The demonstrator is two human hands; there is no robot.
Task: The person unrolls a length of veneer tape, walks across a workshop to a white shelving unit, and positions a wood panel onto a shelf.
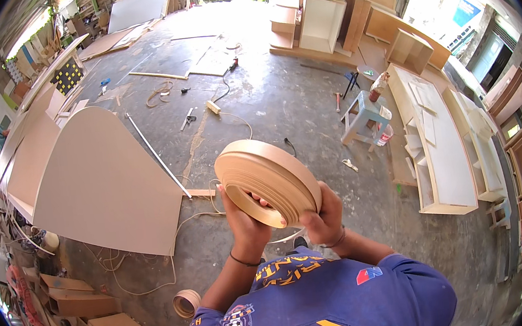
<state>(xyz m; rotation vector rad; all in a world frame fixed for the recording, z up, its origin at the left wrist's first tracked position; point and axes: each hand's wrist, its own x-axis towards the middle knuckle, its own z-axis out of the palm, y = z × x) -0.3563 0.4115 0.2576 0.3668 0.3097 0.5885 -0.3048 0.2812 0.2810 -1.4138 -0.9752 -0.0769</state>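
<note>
Hands: left [246, 223], right [321, 215] grasping edge-banding roll [267, 180] | roll tilted, hole facing lower-left

Two tape rolls [267, 180] [186, 302], one stool [364, 117], two hands [245, 225] [324, 217]

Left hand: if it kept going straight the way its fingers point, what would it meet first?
Probably the roll of edge banding itself; the left hand already grips it, fingers reaching up into its hole. Depth is unclear.

We hold a tan roll of edge banding [267, 180] in both hands, left hand [246, 223] and right hand [324, 215], above the concrete floor [279, 97]; a smaller roll [187, 303], possibly tape, lies below.
</note>
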